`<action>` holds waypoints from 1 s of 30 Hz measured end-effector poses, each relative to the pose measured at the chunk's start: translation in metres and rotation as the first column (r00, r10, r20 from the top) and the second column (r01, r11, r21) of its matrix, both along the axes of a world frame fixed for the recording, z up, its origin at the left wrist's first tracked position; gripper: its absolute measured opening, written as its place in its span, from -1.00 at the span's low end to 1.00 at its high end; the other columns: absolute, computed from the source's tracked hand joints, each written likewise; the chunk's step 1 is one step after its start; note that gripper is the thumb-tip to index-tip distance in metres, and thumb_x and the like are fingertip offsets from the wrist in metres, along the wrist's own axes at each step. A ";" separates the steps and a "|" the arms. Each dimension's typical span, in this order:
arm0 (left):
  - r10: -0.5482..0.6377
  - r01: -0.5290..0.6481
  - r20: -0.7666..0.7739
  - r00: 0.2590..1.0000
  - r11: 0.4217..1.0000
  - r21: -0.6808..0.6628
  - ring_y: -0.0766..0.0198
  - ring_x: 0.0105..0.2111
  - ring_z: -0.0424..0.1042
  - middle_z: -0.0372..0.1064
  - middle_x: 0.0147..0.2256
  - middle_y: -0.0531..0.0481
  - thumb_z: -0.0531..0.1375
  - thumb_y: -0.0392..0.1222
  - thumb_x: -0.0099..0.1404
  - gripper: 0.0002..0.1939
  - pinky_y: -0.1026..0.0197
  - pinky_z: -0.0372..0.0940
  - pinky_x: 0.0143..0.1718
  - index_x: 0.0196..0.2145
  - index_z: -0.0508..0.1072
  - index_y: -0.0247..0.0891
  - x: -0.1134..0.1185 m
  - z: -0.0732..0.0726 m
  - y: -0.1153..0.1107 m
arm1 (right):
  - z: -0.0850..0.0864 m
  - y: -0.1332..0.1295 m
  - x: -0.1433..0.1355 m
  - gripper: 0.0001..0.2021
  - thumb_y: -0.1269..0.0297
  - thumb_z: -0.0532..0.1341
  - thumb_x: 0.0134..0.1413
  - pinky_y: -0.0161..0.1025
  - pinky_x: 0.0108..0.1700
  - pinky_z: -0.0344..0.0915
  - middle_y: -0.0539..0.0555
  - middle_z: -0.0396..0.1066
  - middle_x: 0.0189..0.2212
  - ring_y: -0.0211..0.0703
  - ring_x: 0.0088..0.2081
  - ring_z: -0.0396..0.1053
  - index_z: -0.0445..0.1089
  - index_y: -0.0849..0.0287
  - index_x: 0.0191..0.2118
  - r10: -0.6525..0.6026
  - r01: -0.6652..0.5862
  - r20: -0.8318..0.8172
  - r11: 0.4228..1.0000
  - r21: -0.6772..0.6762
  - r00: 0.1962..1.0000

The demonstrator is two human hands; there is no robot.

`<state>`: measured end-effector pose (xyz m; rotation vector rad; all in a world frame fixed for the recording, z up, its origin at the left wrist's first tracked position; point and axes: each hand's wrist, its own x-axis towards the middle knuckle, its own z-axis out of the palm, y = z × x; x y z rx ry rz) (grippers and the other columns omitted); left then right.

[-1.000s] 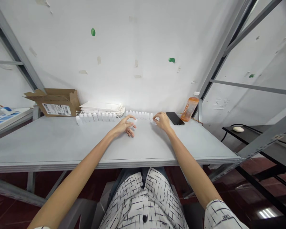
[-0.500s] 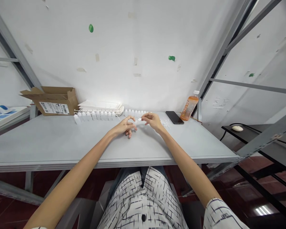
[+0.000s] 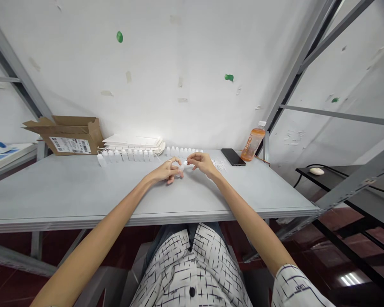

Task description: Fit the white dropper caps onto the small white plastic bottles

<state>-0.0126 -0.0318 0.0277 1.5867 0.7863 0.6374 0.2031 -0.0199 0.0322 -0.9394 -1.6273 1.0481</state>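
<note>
My left hand (image 3: 167,170) is closed around a small translucent white bottle (image 3: 180,170) above the middle of the table. Just right of it, my right hand (image 3: 202,163) pinches a small white piece (image 3: 185,163) between thumb and fingertips, close to the bottle's top. Behind my left hand stands a row of small white bottles (image 3: 130,155), with thin tips on them. A second row of small white bottles (image 3: 177,152) stands behind my hands, partly hidden by my right hand. Small white pieces (image 3: 219,164) lie scattered right of my right hand.
An open cardboard box (image 3: 71,135) and a stack of white sheets (image 3: 132,142) sit at the back left. At the back right are a black phone (image 3: 233,157) and an orange drink bottle (image 3: 254,142). Metal posts frame the grey table (image 3: 83,192).
My right hand has moved slightly left with the white piece, nearer the bottle. The fingers of my left hand have drawn in a little.
</note>
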 end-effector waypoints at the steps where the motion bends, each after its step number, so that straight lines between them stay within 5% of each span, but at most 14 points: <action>1: -0.001 0.001 -0.002 1.000 1.000 0.000 0.48 -0.77 0.21 0.54 -0.36 -0.02 0.35 -0.03 0.24 -0.52 0.37 0.03 -0.69 -0.13 0.11 -0.14 0.000 0.000 0.000 | 0.000 -0.001 0.000 -0.81 0.20 0.37 -0.09 -0.35 -0.45 0.38 0.08 0.52 -0.44 -0.12 -0.29 0.50 0.48 0.21 -0.37 0.006 -0.006 0.002 1.000 -0.002 1.000; 16: -0.026 0.026 -0.003 1.000 1.000 0.000 0.51 -0.78 0.16 0.55 -0.36 -0.04 0.35 -0.08 0.23 -0.54 0.39 0.03 -0.69 -0.12 0.13 -0.15 -0.001 -0.003 0.003 | -0.002 -0.001 -0.003 -0.72 0.14 0.45 -0.16 -0.30 -0.47 0.43 0.10 0.49 -0.46 -0.18 -0.40 0.46 0.56 0.25 -0.36 0.127 -0.123 0.044 0.989 -0.080 0.991; 30: -0.023 0.023 -0.001 1.000 1.000 -0.005 0.48 -0.75 0.23 0.55 -0.36 -0.05 0.35 -0.07 0.23 -0.55 0.38 0.00 -0.68 -0.14 0.13 -0.15 0.000 -0.001 0.001 | 0.006 -0.004 0.007 -0.75 0.30 0.47 -0.28 -0.27 -0.44 0.43 0.07 0.51 -0.47 -0.17 -0.41 0.46 0.57 0.25 -0.37 0.167 -0.158 0.045 0.974 -0.161 0.985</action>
